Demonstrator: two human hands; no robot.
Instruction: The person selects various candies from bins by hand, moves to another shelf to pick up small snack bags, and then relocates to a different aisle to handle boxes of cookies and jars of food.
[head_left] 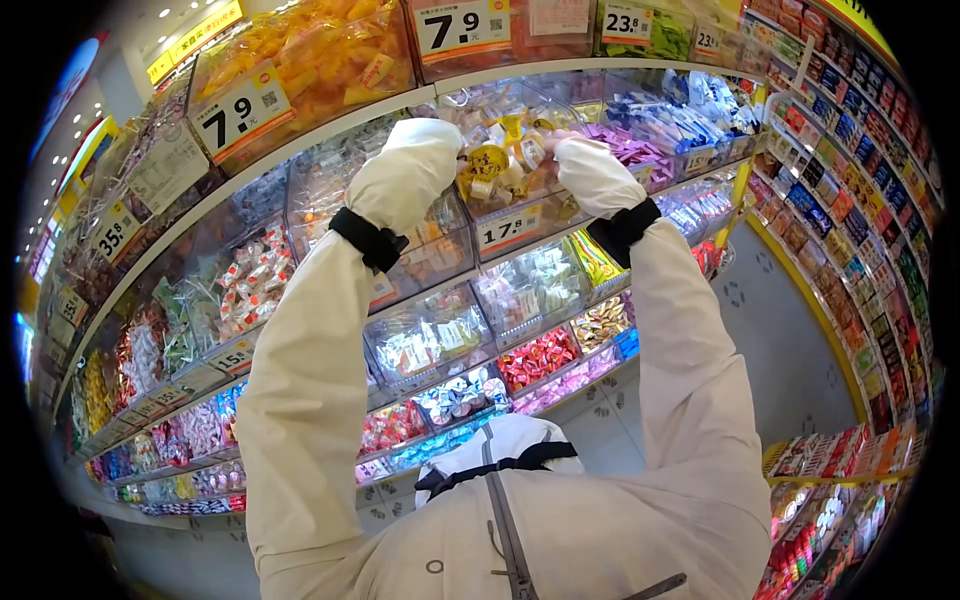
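Both my arms are raised in white sleeves with black wrist straps. My left hand [415,165], in a white glove, reaches into a clear candy bin [520,215] on an upper shelf row. My right hand [590,165], also gloved, is in the same bin from the right. Between them lie yellow and white wrapped sweets [500,160]. The fingers of both hands are hidden among the sweets, so I cannot tell what either one grips. A price tag reading 17.8 [508,231] hangs on the bin front.
Curved shelving holds rows of clear bins with coloured wrapped candies [535,360] below and bins tagged 7.9 [240,112] above. Packed snack shelves [860,200] run along the right wall. A grey floor aisle [780,340] lies between them.
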